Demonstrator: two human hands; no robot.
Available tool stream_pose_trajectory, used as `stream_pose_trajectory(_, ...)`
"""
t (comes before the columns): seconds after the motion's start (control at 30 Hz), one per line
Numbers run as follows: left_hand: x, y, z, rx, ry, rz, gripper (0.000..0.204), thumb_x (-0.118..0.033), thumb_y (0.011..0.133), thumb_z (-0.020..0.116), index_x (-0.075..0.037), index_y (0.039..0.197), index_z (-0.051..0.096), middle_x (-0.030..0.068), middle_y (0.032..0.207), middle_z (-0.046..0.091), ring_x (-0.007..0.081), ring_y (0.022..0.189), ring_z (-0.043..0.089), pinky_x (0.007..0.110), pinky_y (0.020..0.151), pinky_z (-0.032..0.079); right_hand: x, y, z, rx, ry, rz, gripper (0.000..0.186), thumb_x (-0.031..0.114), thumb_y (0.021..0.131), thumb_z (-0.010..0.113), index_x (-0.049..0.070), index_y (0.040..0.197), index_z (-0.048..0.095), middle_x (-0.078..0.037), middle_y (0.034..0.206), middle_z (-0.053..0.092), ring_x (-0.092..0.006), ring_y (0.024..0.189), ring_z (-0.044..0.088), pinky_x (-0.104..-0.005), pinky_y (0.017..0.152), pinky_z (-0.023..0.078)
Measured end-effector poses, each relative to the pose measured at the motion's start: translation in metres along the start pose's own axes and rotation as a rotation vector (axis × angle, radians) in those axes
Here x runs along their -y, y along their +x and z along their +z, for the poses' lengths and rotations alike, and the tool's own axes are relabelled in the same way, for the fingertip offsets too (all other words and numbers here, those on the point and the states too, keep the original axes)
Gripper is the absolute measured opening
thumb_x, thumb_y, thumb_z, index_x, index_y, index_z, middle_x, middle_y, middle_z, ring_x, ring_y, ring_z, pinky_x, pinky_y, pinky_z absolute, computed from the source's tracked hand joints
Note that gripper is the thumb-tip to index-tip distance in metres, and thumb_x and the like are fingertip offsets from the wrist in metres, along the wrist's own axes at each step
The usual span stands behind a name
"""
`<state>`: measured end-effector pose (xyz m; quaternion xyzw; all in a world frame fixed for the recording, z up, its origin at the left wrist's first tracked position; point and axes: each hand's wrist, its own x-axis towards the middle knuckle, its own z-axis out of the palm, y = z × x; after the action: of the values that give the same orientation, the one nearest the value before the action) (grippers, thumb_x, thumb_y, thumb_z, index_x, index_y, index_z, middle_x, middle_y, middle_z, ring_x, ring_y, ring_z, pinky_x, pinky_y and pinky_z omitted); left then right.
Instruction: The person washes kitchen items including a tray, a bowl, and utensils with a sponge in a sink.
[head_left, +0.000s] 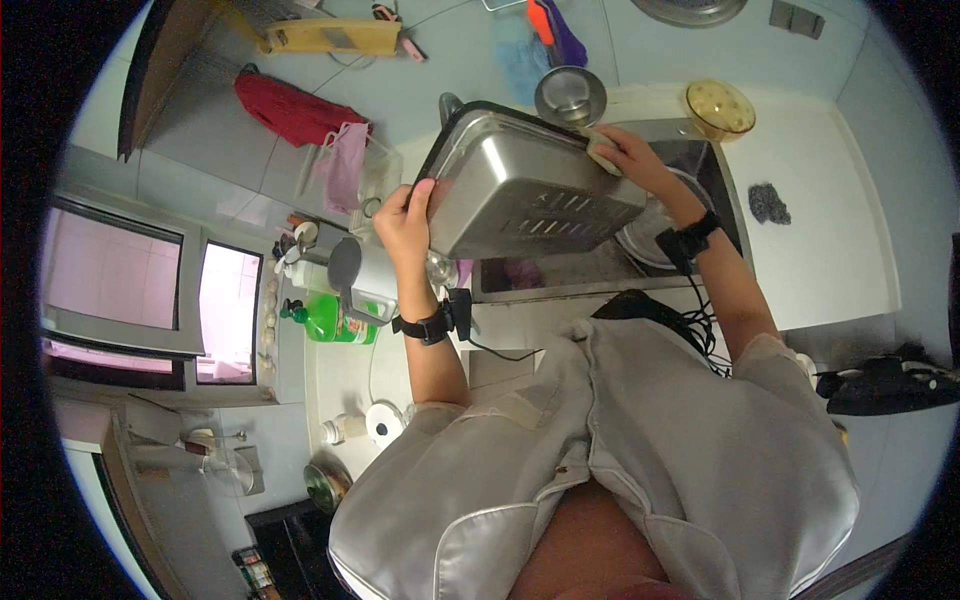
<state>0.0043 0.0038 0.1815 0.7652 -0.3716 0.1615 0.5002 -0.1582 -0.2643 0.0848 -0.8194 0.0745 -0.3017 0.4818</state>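
Observation:
A large rectangular stainless-steel pan point(520, 190) with a dark rim is tilted above the sink point(570, 288), its outer side facing me and showing slot-like marks. My left hand point(405, 225) is closed on its left edge, thumb over the rim. My right hand point(640, 165) holds a pale yellow-green sponge point(603, 153) against the pan's right edge. Under the right forearm, a round metal vessel point(640, 245) sits in the sink, partly hidden by the pan.
Behind the pan stand a small steel bowl point(570, 96) and an amber glass bowl point(720, 110). A steel scourer point(769, 204) lies on the right counter. At left are a grey-lidded jug point(365, 275), a green bottle point(325, 318) and a pink cloth point(346, 168).

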Motion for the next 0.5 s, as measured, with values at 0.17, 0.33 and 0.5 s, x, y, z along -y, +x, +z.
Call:
stream_pose_trajectory(0.17,0.006,0.006,-0.017,-0.095,-0.15,-0.034,0.027,-0.018,0.074,0.062,0.004,0.061,0.053,-0.0016,0.051,0.044,0.0059,0.051,0.036,0.021,0.047,0.03,-0.04,-0.017,-0.028,-0.021,-0.085,0.183,0.038,0.029,0.081,0.052,0.002,0.108,0.047,-0.011,0.099,0.056,-0.0169,0.089,0.051,-0.0298,0.077,0.04)
stream_pose_trajectory(0.33,0.03,0.0,-0.015,-0.142,-0.248,-0.075,0.028,-0.02,0.078,0.058,0.002,0.062,0.053,-0.0036,0.055,0.046,0.0053,0.053,0.038,0.02,0.049,0.032,-0.045,-0.026,-0.041,-0.102,-0.013,0.198,0.038,0.029,0.081,0.051,0.003,0.108,0.048,-0.01,0.101,0.055,-0.018,0.09,0.05,-0.0302,0.08,0.038)
stream_pose_trajectory(0.5,0.041,-0.005,-0.006,0.018,-0.196,-0.077,0.029,-0.024,0.086,0.044,0.001,0.075,0.053,-0.0042,0.063,0.044,0.0049,0.059,0.037,0.018,0.054,0.032,-0.015,-0.018,-0.069,-0.107,0.14,0.195,0.033,0.027,0.08,0.054,0.002,0.101,0.051,-0.008,0.095,0.056,-0.0172,0.086,0.05,-0.0291,0.078,0.038)
